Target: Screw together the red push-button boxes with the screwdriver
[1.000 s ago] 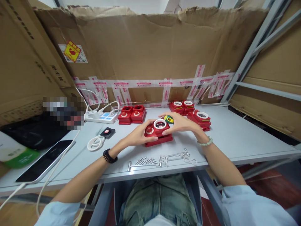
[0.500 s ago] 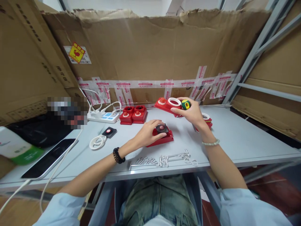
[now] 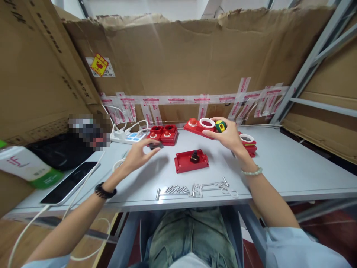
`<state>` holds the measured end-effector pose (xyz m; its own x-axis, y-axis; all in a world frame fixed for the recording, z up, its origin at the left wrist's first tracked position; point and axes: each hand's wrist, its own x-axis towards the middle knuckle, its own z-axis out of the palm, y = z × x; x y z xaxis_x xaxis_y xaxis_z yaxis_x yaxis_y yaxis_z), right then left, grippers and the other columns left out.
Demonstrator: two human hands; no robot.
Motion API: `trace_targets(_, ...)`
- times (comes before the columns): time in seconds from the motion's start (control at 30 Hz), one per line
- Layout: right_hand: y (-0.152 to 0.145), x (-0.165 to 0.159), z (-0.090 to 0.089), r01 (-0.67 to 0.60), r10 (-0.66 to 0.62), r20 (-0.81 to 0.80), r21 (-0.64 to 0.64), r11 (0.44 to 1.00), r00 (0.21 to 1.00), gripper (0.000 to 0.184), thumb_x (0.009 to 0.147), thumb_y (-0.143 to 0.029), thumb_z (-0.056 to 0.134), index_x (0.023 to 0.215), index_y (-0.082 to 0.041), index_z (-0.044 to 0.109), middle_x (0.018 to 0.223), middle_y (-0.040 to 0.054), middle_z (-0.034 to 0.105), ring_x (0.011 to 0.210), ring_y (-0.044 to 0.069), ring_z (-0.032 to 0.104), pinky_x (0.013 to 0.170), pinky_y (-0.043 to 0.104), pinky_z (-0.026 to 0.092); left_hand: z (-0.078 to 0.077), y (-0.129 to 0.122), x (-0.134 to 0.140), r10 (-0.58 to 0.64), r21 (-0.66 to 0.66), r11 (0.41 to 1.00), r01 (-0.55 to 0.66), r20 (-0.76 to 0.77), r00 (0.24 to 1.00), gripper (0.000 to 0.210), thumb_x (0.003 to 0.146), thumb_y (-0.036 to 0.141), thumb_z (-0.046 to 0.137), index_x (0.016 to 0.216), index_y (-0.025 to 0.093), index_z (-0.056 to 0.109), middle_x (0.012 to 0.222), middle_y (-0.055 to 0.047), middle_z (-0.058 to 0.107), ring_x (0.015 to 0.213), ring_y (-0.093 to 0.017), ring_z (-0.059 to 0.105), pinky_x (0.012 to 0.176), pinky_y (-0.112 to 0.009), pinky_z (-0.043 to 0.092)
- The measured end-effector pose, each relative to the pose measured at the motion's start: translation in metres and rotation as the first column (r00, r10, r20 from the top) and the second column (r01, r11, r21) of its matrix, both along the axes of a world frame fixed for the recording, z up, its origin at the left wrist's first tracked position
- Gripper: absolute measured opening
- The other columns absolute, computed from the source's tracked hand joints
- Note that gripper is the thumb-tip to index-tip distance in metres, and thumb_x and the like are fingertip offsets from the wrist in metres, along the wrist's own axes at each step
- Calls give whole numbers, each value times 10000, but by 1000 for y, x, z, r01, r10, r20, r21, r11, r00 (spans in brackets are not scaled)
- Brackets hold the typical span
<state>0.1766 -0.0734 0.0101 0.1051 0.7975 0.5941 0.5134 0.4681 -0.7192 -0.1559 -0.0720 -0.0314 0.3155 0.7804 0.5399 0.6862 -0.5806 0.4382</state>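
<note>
My left hand (image 3: 141, 154) is closed on a thin dark plate (image 3: 155, 146), seen edge-on above the desk, left of centre. In my right hand (image 3: 226, 134) is a red box cover (image 3: 192, 128) with an orange-red button and a white ring. The same hand grips a screwdriver (image 3: 221, 126) by its green and yellow handle; its shaft is hidden. Between the hands lies a shallow red box base (image 3: 182, 162), with a black knob-like part (image 3: 195, 156) standing in it. A white ring (image 3: 118, 163) shows partly behind my left forearm.
Two red button boxes (image 3: 169, 134) stand by a white power strip (image 3: 129, 137). Another red box (image 3: 248, 144) sits beyond my right wrist. Screws (image 3: 177, 190) and metal rods (image 3: 212, 185) lie near the front edge. A phone (image 3: 71, 182) rests at left; cardboard walls the back.
My left hand has lifted the dark plate off the red base and carried it left, uncovering the black knob-like part. My right hand keeps hold of the cover and screwdriver. The view has shifted slightly.
</note>
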Motion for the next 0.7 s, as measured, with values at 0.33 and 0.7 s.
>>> trace_targets(0.33, -6, -10, 2, 14, -14, 62, -4, 1000, 998, 530, 593, -440, 830, 1029, -169, 699, 998, 77, 736, 893, 244, 675, 805, 392, 529, -27, 37, -118, 395, -102, 872, -479, -432, 811, 486, 801, 534, 476, 991, 153, 711, 1018, -131, 753, 939, -307, 690, 850, -353, 501)
trace_targets(0.7, -5, -9, 1, 68, -67, 138, 2, 998, 988, 560, 600, -484, 827, 1046, -170, 700, 1024, 75, 733, 941, 253, 659, 851, 395, 504, -14, 26, -98, 387, -129, 845, -518, -520, 761, 638, 842, 584, 457, 1264, 121, 578, 1013, -152, 744, 967, -322, 690, 830, -376, 503)
